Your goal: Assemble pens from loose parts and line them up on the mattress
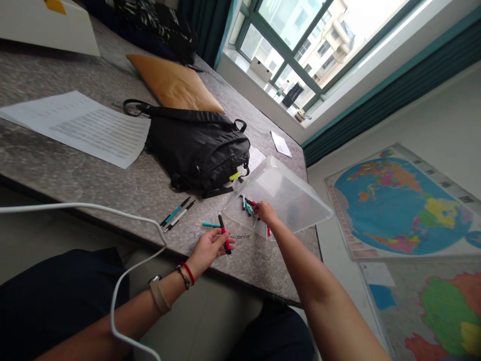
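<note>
A red-and-black pen [224, 234] is held in the left hand [210, 246], pinched between thumb and fingers above the near edge of the grey table [259, 265]. The right hand [266, 212] is set apart from it, fingers bent down over a small cluster of pens [247, 206] at a tilted clear plastic box [296, 203]; whether a pen is gripped there cannot be told, since the fingertips are partly hidden. Just beyond the left hand's fingers, a teal pen [211, 225] is laid on the tabletop. To the left of that hand, a teal-and-black pen [175, 211] and a white-and-black pen [180, 215] are placed side by side, roughly parallel. Behind these pens, a black backpack [199, 145] is rested on the table, with a brown padded envelope [175, 85] seen behind it and a printed sheet [82, 125] spread to its left. A white cable [124, 271] is stretched in front of the table edge at left, and a world map [402, 200] is mounted on the right-hand wall
</note>
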Action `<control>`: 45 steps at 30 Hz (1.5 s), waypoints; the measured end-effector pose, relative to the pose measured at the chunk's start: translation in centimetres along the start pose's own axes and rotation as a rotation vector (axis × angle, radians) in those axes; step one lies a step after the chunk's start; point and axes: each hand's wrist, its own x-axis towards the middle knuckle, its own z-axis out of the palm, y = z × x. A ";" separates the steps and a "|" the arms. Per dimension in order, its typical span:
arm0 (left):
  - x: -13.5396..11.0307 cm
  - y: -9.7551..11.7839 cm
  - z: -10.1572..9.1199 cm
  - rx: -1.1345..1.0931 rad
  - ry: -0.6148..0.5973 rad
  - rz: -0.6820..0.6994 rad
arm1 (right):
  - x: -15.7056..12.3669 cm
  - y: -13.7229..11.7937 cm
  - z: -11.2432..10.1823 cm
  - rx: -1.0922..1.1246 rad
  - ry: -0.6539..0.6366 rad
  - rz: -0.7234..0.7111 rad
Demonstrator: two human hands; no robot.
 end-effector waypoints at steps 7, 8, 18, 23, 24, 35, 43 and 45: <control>0.3 -0.3 -0.2 0.050 0.011 0.010 | 0.3 -0.3 0.1 -0.025 -0.027 -0.043; 0.3 -0.3 -0.2 0.065 0.016 0.016 | 0.3 -0.3 0.2 -0.021 -0.022 -0.048; 0.3 0.1 -0.4 0.105 0.042 0.049 | -2.1 -0.6 0.1 0.174 0.196 0.029; 0.6 -0.1 -0.5 0.066 0.045 0.050 | -8.9 -2.3 5.0 0.616 0.466 -0.004; 0.7 -0.4 -0.5 0.071 0.041 0.051 | -10.3 -2.9 6.2 0.649 0.464 -0.010; 2.4 -3.2 -3.4 0.081 0.084 0.061 | -16.4 -8.9 10.6 0.699 0.671 0.148; -2.3 -6.6 -0.7 0.380 -0.003 0.233 | -16.9 -9.5 10.6 0.620 0.639 0.137; -4.4 -7.4 -0.2 0.439 -0.138 0.218 | -16.8 -9.5 10.6 0.604 0.629 0.141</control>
